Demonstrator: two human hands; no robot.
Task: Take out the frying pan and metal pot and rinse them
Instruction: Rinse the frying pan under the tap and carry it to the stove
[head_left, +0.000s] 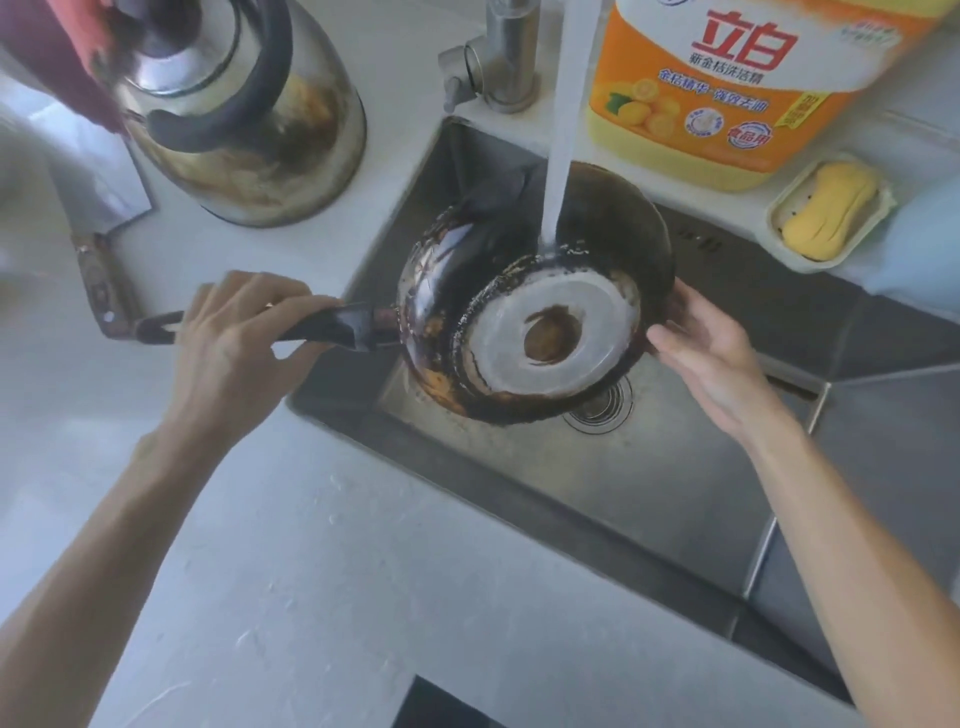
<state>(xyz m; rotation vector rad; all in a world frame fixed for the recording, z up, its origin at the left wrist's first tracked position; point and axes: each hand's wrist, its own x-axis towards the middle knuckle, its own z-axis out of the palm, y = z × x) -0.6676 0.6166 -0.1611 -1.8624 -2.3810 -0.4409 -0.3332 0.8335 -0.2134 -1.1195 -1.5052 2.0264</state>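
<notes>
We rinse the frying pan (535, 306) bottom-up under water: left hand (234, 332) grips handle, right hand (711, 353) cups rim w/ loose fingers. Next: flip it, then metal pot (228, 104).

Frying pan (535, 301) is seen bottom-up, so inside is hidden. Kettle (234, 114) top and detergent bottle (727, 88) cap are cut off by upper edge. Drain (602, 405) partly covered by pan.

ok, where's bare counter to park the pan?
Free: near counter between the arms, in front of the sink. Crowded: kettle and cleaver on the left, detergent jug and soap dish behind the sink.
</notes>
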